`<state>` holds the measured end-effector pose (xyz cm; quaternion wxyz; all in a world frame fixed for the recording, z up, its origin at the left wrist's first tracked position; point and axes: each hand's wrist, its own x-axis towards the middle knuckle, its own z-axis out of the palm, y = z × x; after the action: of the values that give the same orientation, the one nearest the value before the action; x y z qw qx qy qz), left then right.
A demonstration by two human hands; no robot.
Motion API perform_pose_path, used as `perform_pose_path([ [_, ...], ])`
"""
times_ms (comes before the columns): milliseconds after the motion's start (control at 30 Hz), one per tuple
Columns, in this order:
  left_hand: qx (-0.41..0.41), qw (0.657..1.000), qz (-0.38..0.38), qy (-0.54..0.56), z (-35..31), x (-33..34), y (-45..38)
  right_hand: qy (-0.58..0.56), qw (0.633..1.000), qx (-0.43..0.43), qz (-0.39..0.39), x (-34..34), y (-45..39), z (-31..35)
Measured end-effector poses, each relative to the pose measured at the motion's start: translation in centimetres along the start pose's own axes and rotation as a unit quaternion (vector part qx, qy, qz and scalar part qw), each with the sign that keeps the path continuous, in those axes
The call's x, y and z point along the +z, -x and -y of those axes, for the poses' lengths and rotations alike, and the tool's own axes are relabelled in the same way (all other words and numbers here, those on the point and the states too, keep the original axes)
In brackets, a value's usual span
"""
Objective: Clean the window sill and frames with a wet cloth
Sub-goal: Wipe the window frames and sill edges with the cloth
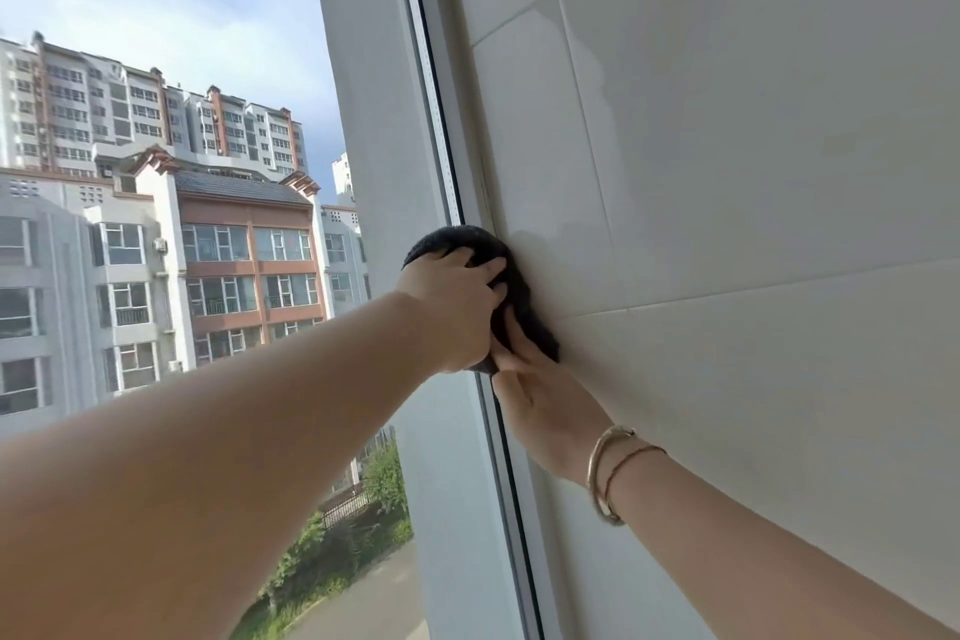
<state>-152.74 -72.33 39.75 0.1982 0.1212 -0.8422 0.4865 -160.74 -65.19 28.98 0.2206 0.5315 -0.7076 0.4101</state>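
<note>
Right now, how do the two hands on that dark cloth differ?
The left hand grips the cloth from on top, fingers curled over it; the right hand reaches from below. The right wrist wears bracelets; the left wrist is bare. Both hold the cloth where the window frame meets the tiled wall.

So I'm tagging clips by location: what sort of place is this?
Probably an upper-floor flat: a white window frame beside a tiled wall, with apartment blocks outside, seen from well above the ground.
</note>
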Motion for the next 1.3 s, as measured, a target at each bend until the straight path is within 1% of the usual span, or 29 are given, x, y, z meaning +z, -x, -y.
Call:
perform_pose_path([
  [100,0.031,0.999,-0.019,-0.007,-0.9,1.5,0.9,0.013,1.0,0.0,-0.005,1.6,1.5,-0.6],
  [233,0.029,0.998,-0.046,-0.024,1.4,0.6,0.0,0.028,0.999,0.019,-0.029,1.3,-0.4,0.6],
  [333,0.017,0.998,-0.048,-0.04,4.2,-0.8,-2.0,0.045,0.998,0.026,-0.044,-0.7,-3.8,2.1],
  [400,0.001,0.997,-0.039,-0.062,6.4,-1.9,-3.8,0.058,0.997,0.017,-0.038,-2.8,-6.6,3.7],
  [467,-0.025,0.997,-0.03,-0.063,8.5,-2.9,-5.4,0.067,0.998,0.01,-0.014,-5.3,-8.9,5.3],
  [567,-0.041,0.996,-0.027,-0.076,9.4,-3.6,-6.4,0.08,0.997,0.008,-0.012,-6.6,-10.6,5.6],
  [633,-0.031,0.996,-0.023,-0.079,8.8,-3.5,-5.9,0.076,0.997,0.016,-0.029,-5.7,-10.1,4.6],
  [733,0.011,0.997,-0.02,-0.076,8.0,-2.7,-4.1,0.118,0.993,-0.005,0.001,-4.2,-7.9,2.8],
  [800,0.044,0.997,-0.012,-0.061,7.3,-2.2,-2.8,0.129,0.991,0.005,0.019,-3.9,-5.9,2.0],
  [867,0.059,0.997,-0.016,-0.055,7.4,-2.1,-2.1,0.137,0.99,0.014,0.025,-3.6,-5.2,2.1],
  [933,0.046,0.997,-0.03,-0.056,8.6,-2.6,-2.8,0.128,0.991,0.04,0.019,-3.8,-6.5,3.1],
  [1000,0.024,0.997,-0.028,-0.062,10.9,-3.6,-4.7,0.109,0.993,0.05,0.009,-4.9,-9.6,4.4],
  [1100,0.0,0.992,-0.019,-0.128,14.3,-5.3,-7.4,0.088,0.995,0.041,-0.014,-7.3,-14.2,6.5],
  [1200,0.009,0.985,-0.008,-0.174,15.8,-6.0,-8.9,0.077,0.996,0.028,-0.033,-8.5,-16.1,7.5],
  [1300,-0.011,0.99,-0.021,-0.14,15.1,-5.2,-8.9,0.09,0.995,0.017,-0.034,-8.3,-15.4,6.9],
])
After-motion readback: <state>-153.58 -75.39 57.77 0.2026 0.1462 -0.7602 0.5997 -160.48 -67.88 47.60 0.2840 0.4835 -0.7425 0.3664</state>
